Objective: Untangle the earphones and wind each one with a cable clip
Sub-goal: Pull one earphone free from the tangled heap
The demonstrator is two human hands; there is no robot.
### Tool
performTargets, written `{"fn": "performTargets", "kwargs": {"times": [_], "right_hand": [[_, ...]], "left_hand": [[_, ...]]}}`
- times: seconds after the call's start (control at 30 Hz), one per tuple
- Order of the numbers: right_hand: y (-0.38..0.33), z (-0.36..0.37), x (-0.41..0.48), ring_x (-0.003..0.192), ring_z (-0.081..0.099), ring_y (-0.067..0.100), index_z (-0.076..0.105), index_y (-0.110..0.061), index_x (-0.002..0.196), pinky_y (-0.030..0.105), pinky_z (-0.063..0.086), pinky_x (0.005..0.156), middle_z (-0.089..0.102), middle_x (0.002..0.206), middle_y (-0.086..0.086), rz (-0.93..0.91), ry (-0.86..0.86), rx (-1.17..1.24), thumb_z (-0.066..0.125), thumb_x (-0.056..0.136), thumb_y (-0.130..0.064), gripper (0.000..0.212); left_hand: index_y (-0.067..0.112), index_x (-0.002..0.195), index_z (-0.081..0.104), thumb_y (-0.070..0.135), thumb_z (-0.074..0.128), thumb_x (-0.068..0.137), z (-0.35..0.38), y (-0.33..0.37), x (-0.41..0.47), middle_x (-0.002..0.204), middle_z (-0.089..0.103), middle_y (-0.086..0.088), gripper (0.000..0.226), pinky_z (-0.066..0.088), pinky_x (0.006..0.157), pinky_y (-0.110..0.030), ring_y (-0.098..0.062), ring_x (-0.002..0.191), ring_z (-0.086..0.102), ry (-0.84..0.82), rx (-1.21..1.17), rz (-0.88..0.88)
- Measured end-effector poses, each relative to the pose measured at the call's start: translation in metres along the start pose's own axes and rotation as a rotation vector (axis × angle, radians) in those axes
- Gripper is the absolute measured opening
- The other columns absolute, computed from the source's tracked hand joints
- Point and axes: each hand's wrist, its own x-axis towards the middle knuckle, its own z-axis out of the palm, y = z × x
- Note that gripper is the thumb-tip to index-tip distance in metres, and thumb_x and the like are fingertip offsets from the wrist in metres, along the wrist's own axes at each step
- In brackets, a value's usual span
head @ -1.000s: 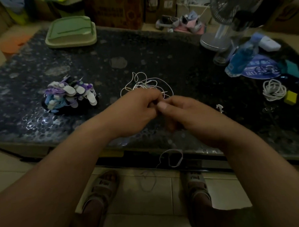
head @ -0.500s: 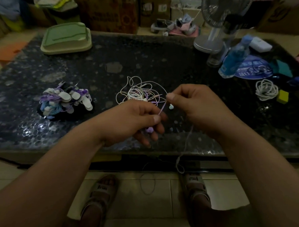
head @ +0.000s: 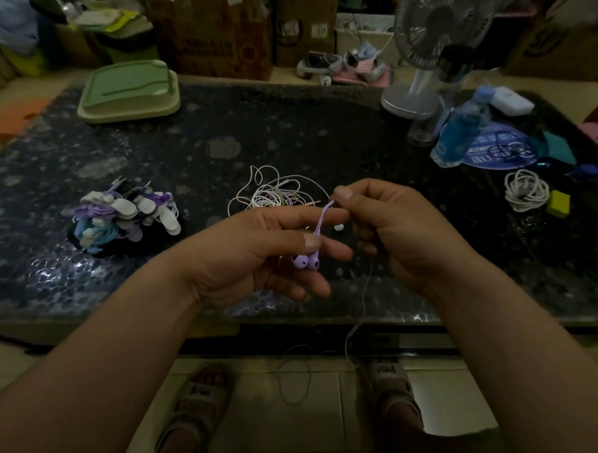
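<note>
The left hand (head: 257, 255) is pinching a purple earphone cable (head: 321, 218) just above its two earbuds (head: 306, 261) while the right hand (head: 404, 228) is pinching it higher up, both over the near edge of the desk (head: 320, 129). The slack (head: 351, 333) is hanging toward the floor (head: 264, 416) beside a sandal (head: 388, 373), where it is probably risking a snag or fresh knot; a hard tug could also be tightening the tangle (head: 272, 193) lying just beyond the hands.

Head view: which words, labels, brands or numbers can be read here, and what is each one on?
No text is legible in this view.
Brown cardboard box: dark print, too blurred to read.
Blue disc: white characters, too blurred to read.
Sandal straps: dark marks, too small to read.
</note>
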Motion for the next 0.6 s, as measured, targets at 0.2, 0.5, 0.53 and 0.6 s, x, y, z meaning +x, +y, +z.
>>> {"fn": "performTargets", "kwargs": {"times": [0.2, 0.5, 0.53, 0.6], "right_hand": [[-0.001, 0.000, -0.001, 0.052, 0.037, 0.013, 0.068, 0.000, 0.106, 0.025, 0.034, 0.048, 0.045, 0.065, 0.009, -0.054, 0.047, -0.043, 0.064, 0.101, -0.024, 0.025], [0.002, -0.004, 0.005, 0.051, 0.039, 0.011, 0.069, 0.000, 0.104, 0.027, 0.034, 0.049, 0.047, 0.059, 0.000, -0.090, 0.133, -0.082, 0.065, 0.101, -0.023, 0.024], [0.003, -0.003, 0.005, 0.052, 0.039, 0.011, 0.070, -0.002, 0.103, 0.027, 0.034, 0.049, 0.047, 0.059, -0.001, -0.094, 0.130, -0.090, 0.065, 0.101, -0.024, 0.023], [0.004, -0.003, 0.006, 0.052, 0.039, 0.011, 0.071, -0.005, 0.100, 0.028, 0.034, 0.049, 0.047, 0.059, -0.002, -0.102, 0.126, -0.097, 0.065, 0.101, -0.025, 0.021]], "left_hand": [[0.029, 0.134, 0.064, 0.008, 0.055, 0.104, 0.003, -0.007, 0.007, 0.114, 0.077, -0.011, 0.038, 0.056, 0.066, -0.030, -0.022, 0.074, 0.073, 0.033, 0.167, -0.067], [0.009, 0.114, 0.071, 0.014, 0.058, 0.104, 0.009, -0.015, 0.010, 0.089, 0.070, -0.008, 0.017, 0.058, 0.065, -0.025, -0.016, 0.078, 0.069, 0.124, 0.157, -0.026], [0.010, 0.116, 0.071, 0.012, 0.057, 0.105, 0.010, -0.015, 0.011, 0.089, 0.070, -0.008, 0.018, 0.058, 0.068, -0.025, -0.017, 0.081, 0.069, 0.112, 0.153, -0.027], [0.010, 0.120, 0.070, 0.010, 0.055, 0.105, 0.012, -0.016, 0.011, 0.089, 0.070, -0.006, 0.022, 0.059, 0.072, -0.026, -0.015, 0.083, 0.068, 0.089, 0.143, -0.026]]}}
